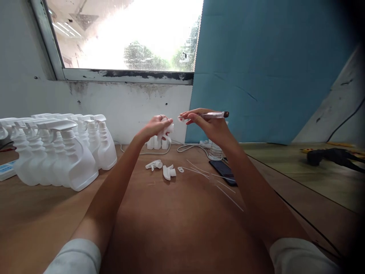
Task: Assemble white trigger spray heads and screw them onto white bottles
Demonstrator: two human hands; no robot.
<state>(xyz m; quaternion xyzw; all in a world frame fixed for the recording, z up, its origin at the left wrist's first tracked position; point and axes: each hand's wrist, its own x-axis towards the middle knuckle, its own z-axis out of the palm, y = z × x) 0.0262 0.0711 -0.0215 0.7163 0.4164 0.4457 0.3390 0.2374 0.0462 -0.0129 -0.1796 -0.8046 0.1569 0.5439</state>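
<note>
My left hand is closed around a white spray trigger head, raised above the table. Just right of it, my right hand grips a slim pen-like tool with a clear barrel and a dark end. A small white round piece shows at that hand's fingertips, apart from the trigger head. Below the hands, two more trigger heads lie on the table, beside a small white ring piece. Several thin clear tubes are scattered to the right.
Several white spray bottles with trigger tops stand in rows at the left. A dark phone lies at the right, near a clear container. White cable runs along the wall. A black object rests at the far right.
</note>
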